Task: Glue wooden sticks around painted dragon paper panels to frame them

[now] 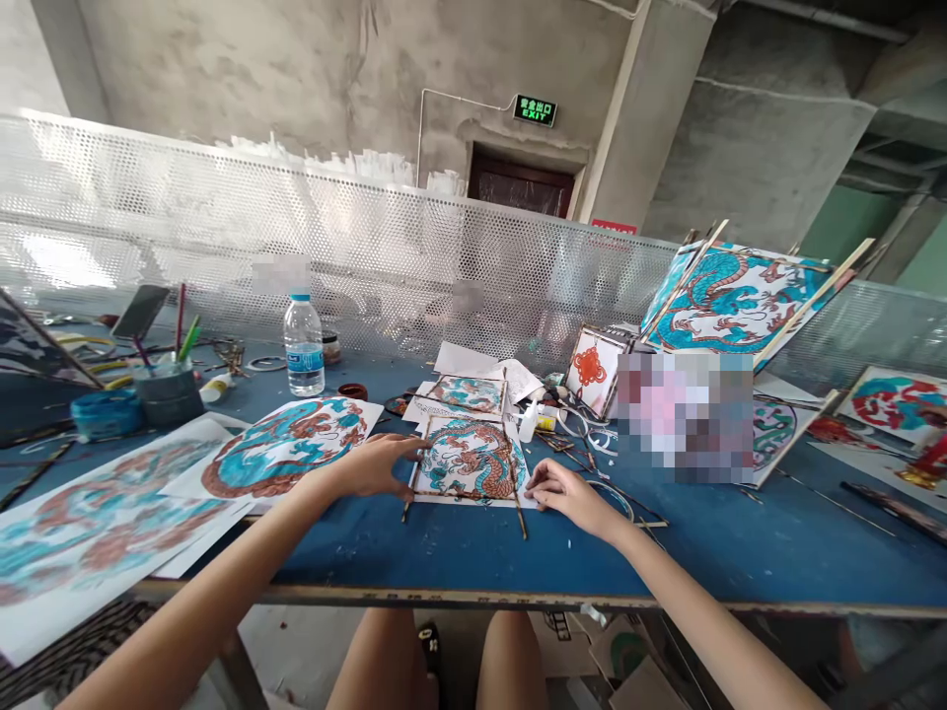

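Sheets: two large dragon sheets (96,523) lie at 9 o'clock from your hands and overhang the near edge of the tabletop.
Pot: a dark pot (169,390) of brushes stands behind the sheets, with a blue tub (106,412) just beside it at its 9 o'clock.
Bottle: a clear bottle (304,345) stands upright at 11 o'clock from your left hand, well apart from it.
Print: a teal and brown dragon print (285,449) lies flat just at 9 o'clock of your left hand.
Left hand: your left hand (377,463) is spread wide and flat. It grips nothing, and its fingertips rest on the panel's 9 o'clock edge.
Panel: the small dragon panel (473,459) lies flat between your two hands, near the front edge, with thin sticks (516,488) along its sides.
Right hand: your right hand (566,493) is knuckles up, fingers close together and curved, tips on the panel's 4 o'clock corner. You cannot tell whether they pinch a stick.
Glue: a small white glue bottle (528,421) stands at the panel's 1 o'clock.
Kite: a big dragon kite (732,296) leans tilted at 2 o'clock, far back.
Tabletop: the blue tabletop (740,552) carries all of it.
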